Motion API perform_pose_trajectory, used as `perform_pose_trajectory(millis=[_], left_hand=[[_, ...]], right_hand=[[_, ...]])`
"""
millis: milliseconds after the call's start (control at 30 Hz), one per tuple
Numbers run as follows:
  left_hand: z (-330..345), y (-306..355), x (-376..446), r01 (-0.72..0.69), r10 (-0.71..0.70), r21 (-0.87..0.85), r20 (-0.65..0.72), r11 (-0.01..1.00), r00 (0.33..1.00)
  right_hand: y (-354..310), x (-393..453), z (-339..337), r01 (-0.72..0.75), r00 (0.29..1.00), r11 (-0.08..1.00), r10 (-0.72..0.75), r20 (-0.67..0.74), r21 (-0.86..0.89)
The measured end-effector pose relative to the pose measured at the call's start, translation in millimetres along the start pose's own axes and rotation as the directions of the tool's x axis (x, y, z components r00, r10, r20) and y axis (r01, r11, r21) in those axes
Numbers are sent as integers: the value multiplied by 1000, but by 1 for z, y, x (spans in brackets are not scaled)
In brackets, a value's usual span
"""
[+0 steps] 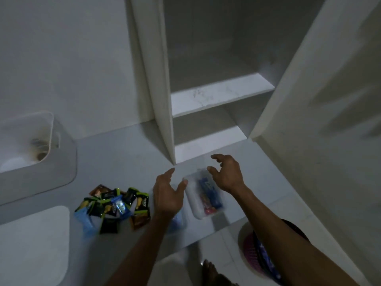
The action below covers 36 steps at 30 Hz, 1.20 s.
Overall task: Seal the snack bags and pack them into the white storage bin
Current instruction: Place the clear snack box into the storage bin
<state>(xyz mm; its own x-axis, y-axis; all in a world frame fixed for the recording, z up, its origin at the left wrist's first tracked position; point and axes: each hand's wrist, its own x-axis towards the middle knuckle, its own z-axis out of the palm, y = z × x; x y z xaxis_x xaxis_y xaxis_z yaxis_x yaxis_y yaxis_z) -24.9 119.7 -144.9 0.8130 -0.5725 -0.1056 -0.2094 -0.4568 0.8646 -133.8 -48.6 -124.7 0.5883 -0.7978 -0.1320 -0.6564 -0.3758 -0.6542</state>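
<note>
A clear zip bag (206,195) filled with blue and red snack packets lies on the white counter (123,153) between my hands. My left hand (168,195) hovers just left of it with fingers spread and holds nothing. My right hand (225,172) hangs over the bag's far right end, fingers loosely curled and empty. Part of another clear bag (177,220) shows under my left wrist. A heap of loose snack sachets (115,206), black, green, blue and brown, lies to the left. The white storage bin (61,162) stands at the far left, and little of its inside shows.
A white lid (37,242) lies at the counter's front left. An open cupboard with white shelves (218,93) rises behind the counter, its door (321,100) swung out on the right. On the floor below sit a pink basket (255,259) and a bare foot (208,269).
</note>
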Motion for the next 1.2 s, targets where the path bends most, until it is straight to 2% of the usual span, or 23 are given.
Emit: perform_pose_trajectory(millis=[133, 300, 633, 900, 1133, 1200], left_hand=[[52, -4, -27, 49, -50, 57, 15, 997, 999], [82, 3, -37, 153, -162, 164, 49, 975, 985], [110, 0, -36, 245, -266, 228, 64, 942, 962], [107, 10, -39, 228, -260, 264, 96, 937, 961], [47, 13, -43, 203, -208, 260, -6, 944, 978], [22, 2, -47, 213, -217, 285, -16, 935, 976]], right_hand=[[41, -8, 16, -48, 997, 997, 45, 59, 57], [71, -19, 38, -108, 982, 983, 82, 169, 147], [97, -24, 52, -97, 976, 960, 40, 215, 262], [101, -24, 44, -96, 979, 954, 38, 201, 286], [56, -35, 49, -73, 985, 899, -2, 172, 432], [39, -45, 62, 31, 986, 918, -94, 140, 394]])
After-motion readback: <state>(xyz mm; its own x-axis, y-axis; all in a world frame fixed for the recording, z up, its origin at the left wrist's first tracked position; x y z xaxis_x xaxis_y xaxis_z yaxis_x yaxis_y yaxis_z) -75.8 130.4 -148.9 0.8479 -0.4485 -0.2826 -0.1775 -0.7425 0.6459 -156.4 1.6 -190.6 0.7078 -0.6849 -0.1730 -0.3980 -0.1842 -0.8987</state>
